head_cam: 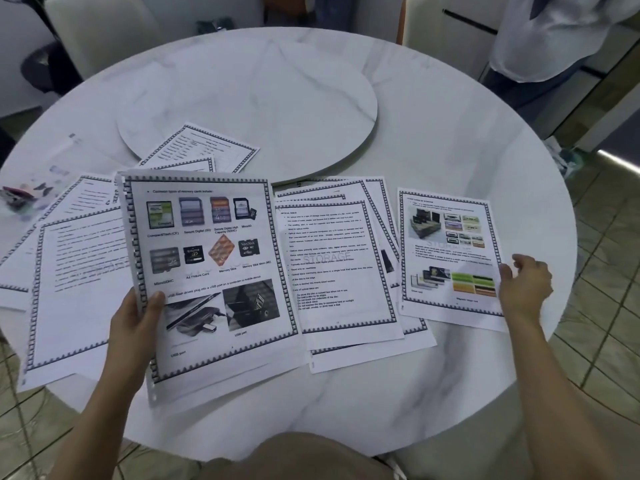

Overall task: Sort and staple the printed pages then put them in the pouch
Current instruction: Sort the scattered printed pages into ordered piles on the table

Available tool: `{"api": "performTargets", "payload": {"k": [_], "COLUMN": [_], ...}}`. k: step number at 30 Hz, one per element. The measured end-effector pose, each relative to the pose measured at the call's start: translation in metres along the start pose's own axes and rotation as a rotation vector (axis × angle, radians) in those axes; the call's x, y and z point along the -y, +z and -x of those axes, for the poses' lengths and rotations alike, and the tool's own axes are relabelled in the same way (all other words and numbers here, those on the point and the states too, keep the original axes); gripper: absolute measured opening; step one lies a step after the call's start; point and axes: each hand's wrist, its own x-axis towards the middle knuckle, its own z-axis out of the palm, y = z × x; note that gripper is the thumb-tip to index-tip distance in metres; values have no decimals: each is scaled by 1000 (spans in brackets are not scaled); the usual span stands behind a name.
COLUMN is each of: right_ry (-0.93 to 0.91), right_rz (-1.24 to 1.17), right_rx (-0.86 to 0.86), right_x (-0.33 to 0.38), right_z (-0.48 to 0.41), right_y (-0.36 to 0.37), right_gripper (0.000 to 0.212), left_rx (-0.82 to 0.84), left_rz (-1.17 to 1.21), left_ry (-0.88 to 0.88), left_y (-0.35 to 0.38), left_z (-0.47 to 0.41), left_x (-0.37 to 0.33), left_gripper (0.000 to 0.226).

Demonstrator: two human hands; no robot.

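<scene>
Left hand [135, 319] pinches memory-card page [214, 271]; right hand [524, 285] at storage page [450, 251] edge, grip unclear; loose pages [332, 265] between.

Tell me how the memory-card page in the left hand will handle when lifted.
Probably floppy: the memory-card page is thin paper, gripped by the left hand at one edge only. Likely very light. It may slide easily on the smooth marble-look table.

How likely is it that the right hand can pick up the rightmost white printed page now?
Probably yes: the right hand is at the right edge of the rightmost white printed page, with nothing lying on it.
</scene>
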Motion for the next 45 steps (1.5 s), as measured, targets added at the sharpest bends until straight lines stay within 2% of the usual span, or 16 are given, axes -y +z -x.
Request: {"api": "performTargets", "payload": {"k": [3,6,8,10,15,23,27,30,39,45], "right_ry": [-138,-304,-348,-324,-248,-220,-114,-105,5,13], "right_rz": [-41,-99,-108,-95,146,159,29,-117,-588,-709], "right_rx": [60,199,300,379,459,436,463,455,409,370], "right_x": [25,60,84,102,122,136,136,135,147,141], "right_z": [8,26,44,62,90,99,97,98,91,58], "right_y": [8,24,35,46,64,71,76,79,69,46], "right_gripper": [27,26,29,35,60,44,37,29,24,13], "left_rx": [16,53,67,73,55,47,34,26,28,19], "left_rz": [-16,-22,-16,-10,-14,-27,-29,-23,-11,-4], "left_ry": [-1,-4,-16,-21,-20,-44,-49,-58,-80,-92], "left_y": [0,0,0,-1,-6,-19,-22,-25,-23,-13], "left_z": [-1,-3,-5,-5,-3,-2,-1,-1,-3,-1], "left_x": [1,3,4,4,5,12,14,16,14,7], "left_gripper": [27,26,25,25,29,29,29,27,25,30]}}
